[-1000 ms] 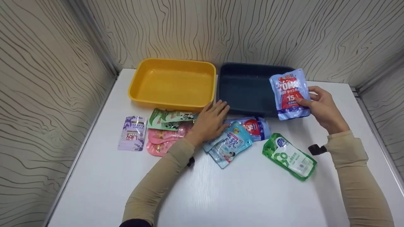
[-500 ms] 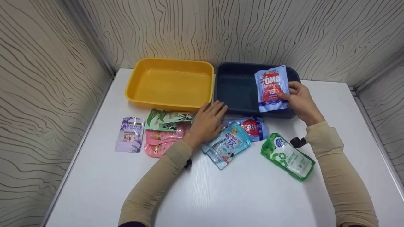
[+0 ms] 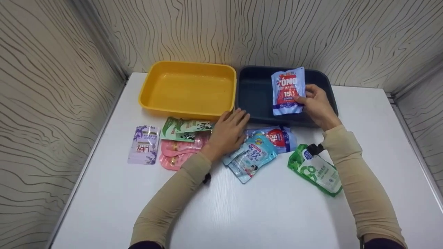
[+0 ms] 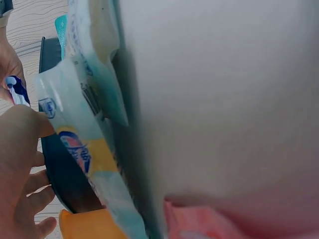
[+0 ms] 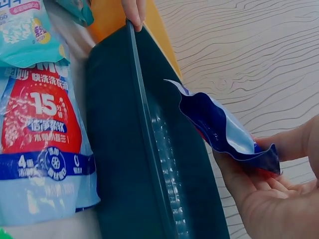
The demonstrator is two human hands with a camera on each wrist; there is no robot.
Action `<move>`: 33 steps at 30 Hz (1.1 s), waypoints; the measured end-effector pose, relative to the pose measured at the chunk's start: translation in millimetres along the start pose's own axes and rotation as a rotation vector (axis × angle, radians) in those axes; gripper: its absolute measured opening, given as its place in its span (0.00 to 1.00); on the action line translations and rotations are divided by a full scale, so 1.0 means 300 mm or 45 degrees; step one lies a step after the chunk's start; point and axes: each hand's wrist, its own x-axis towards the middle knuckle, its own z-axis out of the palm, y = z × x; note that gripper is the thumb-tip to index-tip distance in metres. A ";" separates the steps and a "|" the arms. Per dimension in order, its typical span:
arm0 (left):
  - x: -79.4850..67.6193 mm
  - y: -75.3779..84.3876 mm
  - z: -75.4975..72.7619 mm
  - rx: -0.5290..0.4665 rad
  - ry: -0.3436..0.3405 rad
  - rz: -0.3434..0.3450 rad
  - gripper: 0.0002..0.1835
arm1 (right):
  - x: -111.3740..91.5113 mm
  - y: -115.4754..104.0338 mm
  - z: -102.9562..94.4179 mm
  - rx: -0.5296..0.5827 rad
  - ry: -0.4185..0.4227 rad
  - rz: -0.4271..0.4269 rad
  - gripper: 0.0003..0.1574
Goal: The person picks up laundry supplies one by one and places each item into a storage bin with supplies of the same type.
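Note:
My right hand (image 3: pixel 319 105) pinches an OMO detergent pouch (image 3: pixel 288 91) by its side, thumb in front, and holds it above the dark blue tray (image 3: pixel 254 119). In the right wrist view the pouch (image 5: pixel 217 124) appears from its bottom end. My left hand (image 3: pixel 228 133) lies with straight fingers, the fingertips at the meeting rims of the two trays. Beneath and beside it are light blue pouches (image 3: pixel 254 155), overlapping a second OMO pouch (image 3: pixel 277 138). The left wrist view shows the left thumb (image 4: pixel 30 122) by one light blue pouch (image 4: pixel 99 159); contact is unclear.
A yellow tray (image 3: pixel 188 114) stands left of the dark one against the patterned wall (image 3: pixel 193 31). In front lie green panda pouches (image 3: pixel 183 130), pink pouches (image 3: pixel 174 160) and a purple Liby pouch (image 3: pixel 144 145). Under the right forearm lies a green-white pouch (image 3: pixel 318 173).
The right hand has carried the OMO pouch leftward, from the dark tray's right edge to over its middle. The left hand has stayed in place.

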 end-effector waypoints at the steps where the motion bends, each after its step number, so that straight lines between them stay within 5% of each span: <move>1: -0.001 0.000 0.000 0.000 0.000 -0.002 0.39 | 0.004 0.001 0.004 -0.001 -0.001 0.000 0.26; 19: -0.001 0.015 -0.016 -0.044 -0.021 -0.032 0.36 | 0.081 0.050 0.187 -0.176 0.010 -0.031 0.30; 33: 0.004 0.002 -0.008 -0.078 0.015 -0.022 0.35 | 0.132 0.085 0.249 -0.208 -0.025 -0.035 0.30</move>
